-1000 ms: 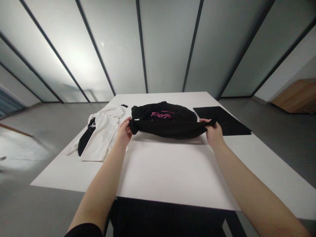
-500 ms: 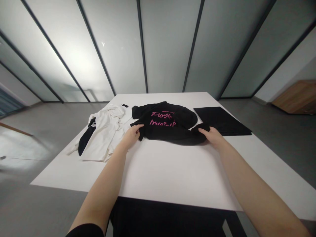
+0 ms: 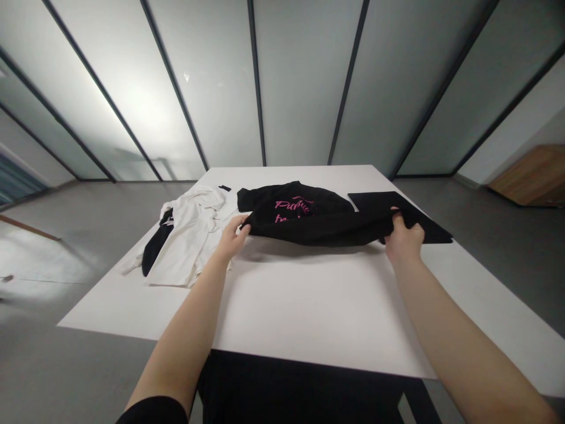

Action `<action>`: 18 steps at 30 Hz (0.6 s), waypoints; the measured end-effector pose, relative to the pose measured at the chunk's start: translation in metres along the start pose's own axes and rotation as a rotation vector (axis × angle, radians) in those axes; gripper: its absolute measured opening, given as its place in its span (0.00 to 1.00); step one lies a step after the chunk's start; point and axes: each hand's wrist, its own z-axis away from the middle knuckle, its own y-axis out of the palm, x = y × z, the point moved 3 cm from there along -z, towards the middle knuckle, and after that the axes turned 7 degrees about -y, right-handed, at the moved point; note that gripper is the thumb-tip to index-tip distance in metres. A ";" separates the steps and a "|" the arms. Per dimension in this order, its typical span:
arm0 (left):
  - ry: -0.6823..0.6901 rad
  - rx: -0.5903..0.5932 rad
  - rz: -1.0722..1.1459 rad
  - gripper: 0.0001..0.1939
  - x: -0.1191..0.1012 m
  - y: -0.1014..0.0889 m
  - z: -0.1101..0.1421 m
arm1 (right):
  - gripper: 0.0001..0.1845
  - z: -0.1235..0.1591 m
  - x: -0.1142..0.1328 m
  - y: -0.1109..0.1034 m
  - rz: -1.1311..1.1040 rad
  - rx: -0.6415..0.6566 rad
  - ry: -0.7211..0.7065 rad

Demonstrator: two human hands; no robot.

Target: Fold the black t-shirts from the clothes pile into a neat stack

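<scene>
A black fabric T-shirt with pink script lettering (image 3: 318, 231) is at the centre of the frame, on a broad white flat-topped table (image 3: 309, 306). Its far part lies on the tabletop, while its near edge is lifted and drawn out sideways between two bare hands, with a soft shadow beneath it. The raised band of cloth covers the lower part of the lettering.

The left hand (image 3: 235, 235), left of centre, pinches the left end of this edge between thumb and fingers. The right hand (image 3: 405, 237), right of centre, grips the other end with its fingers curled around the fabric. Behind the right hand, a flat, folded black fabric piece (image 3: 426, 227) lies on the right side of the table, partly covered by the hand and the lifted cloth.

At the left of the table is a crumpled white fabric garment (image 3: 188, 238), just beside the left hand. A black cloth part (image 3: 156, 250) shows along its left side; whether it belongs to the garment is unclear. A small, dark, flat rectangular piece (image 3: 225, 188) lies near the garment's upper end. Frosted glass panels with dark frames (image 3: 300, 88) fill the upper frame.
</scene>
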 end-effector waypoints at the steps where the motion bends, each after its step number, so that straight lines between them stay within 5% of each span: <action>1: -0.069 -0.043 0.161 0.13 0.001 -0.001 -0.002 | 0.10 0.000 0.003 0.000 0.002 -0.048 -0.010; 5: -0.284 -0.177 0.667 0.24 0.007 -0.001 -0.005 | 0.09 0.002 0.006 0.000 0.003 -0.089 0.043; 10: -0.553 0.087 0.727 0.25 0.011 0.004 0.000 | 0.08 0.011 -0.008 0.004 0.042 0.176 0.303; 12: -0.607 0.107 0.705 0.23 0.014 0.002 0.001 | 0.06 0.014 -0.015 0.002 0.081 0.232 0.369; 18: -0.641 -0.214 0.817 0.17 0.024 -0.009 -0.006 | 0.07 0.006 -0.028 -0.003 0.052 0.185 0.391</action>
